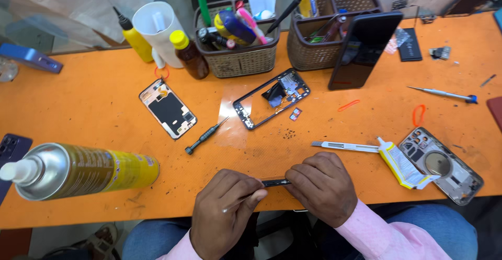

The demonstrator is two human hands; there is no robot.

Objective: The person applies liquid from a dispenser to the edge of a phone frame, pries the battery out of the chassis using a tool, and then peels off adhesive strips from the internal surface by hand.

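The biggest risk, judged from how things lie, is a slip: the thin tool (238,203) in the left hand (222,213) is pressed toward the edge of the dark strip (275,182), and if it skids it could gouge the part or jab the right hand's fingers (295,179), which sit just beyond the tip. The strip is also held over the near edge of the table (104,208), so a loosened pinch could drop it into the lap. The small screws (286,133) scattered just past the hands could be swept away by a sleeve, and the spray can (78,171), lying on its side well to the left of the left hand, could roll.

The left hand is curled tight around the tool, fingers folded, tip pointing right toward the strip. The right hand (321,187) is closed down on the strip, pinching its right end between thumb and fingers; how much of the strip lies under the hand cannot be told. The two hands almost touch.

Beyond the grip lies a phone frame (271,98), with a screwdriver (205,135) to its left; a cutter (345,146) and glue tube (398,163) lie just right of the right hand.
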